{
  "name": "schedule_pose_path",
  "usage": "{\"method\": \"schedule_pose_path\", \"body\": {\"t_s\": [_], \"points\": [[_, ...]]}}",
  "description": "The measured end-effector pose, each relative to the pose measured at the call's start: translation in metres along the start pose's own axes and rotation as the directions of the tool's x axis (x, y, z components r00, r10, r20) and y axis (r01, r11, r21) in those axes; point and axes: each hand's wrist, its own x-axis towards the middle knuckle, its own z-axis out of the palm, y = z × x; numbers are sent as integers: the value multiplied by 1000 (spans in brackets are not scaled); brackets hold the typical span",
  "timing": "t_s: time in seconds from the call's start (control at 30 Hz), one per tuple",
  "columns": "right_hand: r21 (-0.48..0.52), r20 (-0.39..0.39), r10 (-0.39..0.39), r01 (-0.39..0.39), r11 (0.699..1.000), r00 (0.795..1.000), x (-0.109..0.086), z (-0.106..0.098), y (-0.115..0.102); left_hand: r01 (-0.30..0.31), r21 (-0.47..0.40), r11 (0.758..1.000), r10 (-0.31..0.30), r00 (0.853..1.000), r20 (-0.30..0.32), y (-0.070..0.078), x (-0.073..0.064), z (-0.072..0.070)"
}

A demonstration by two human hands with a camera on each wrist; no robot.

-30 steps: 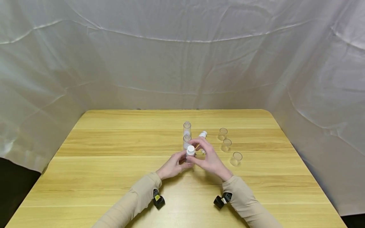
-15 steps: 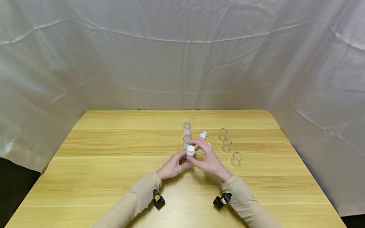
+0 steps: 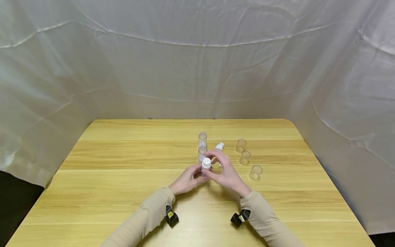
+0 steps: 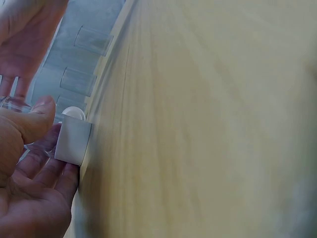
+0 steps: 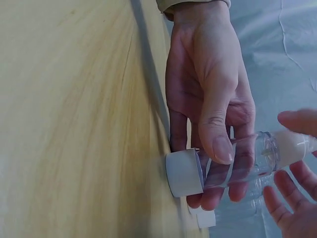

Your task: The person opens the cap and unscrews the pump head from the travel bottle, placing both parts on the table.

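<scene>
Upright between both hands stands a small pump bottle (image 5: pixel 246 161) with a clear body, a white base (image 5: pixel 184 172) and a white pump head (image 3: pixel 206 162). My left hand (image 3: pixel 189 178) grips its body low down, thumb on one side and fingers on the other. From the right, my right hand (image 3: pixel 224 171) curves round the upper end, its fingers and thumb at the pump head. In the left wrist view the white base (image 4: pixel 74 141) shows below my left fingers. Behind the hands, two similar clear bottles (image 3: pixel 202 153) stand one behind the other.
White pump heads (image 3: pixel 219 146) lie just behind my right hand, partly covered by it. Farther right, three clear caps stand in a slanting row: a back one (image 3: pixel 241 145), a middle one (image 3: pixel 245 157) and a front one (image 3: pixel 255 173). A pale curtain (image 3: pixel 197 75) surrounds the wooden table (image 3: pixel 123 157).
My right fingers shift slightly round the pump head, and more of a white piece behind them shows. The left hand and the bottle stay in place.
</scene>
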Motion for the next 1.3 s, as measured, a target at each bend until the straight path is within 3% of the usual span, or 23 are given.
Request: {"method": "schedule_pose_path", "body": {"t_s": [0.13,0.37,0.6,0.77,1.03,1.3], "points": [[11,-27,27,-26,1000,999,1,0,0,4,-7,1000,-4,1000,-6,0,0,0],[25,31,-8,7,1000,999,-1,-1,2,-2,-2,1000,2,1000,3,-1,1,0],[-1,4,-1,1,1000,1000,0,1,1,3,2,1000,-3,1000,4,-1,0,0],[19,39,-26,25,1000,999,0,0,-1,-4,2,1000,4,1000,6,-1,0,0],[-4,7,9,-9,1000,1000,0,1,-1,4,8,1000,-4,1000,2,-2,0,0],[4,42,16,-17,1000,999,0,0,-2,-16,5,1000,16,1000,-1,-3,0,0]]}}
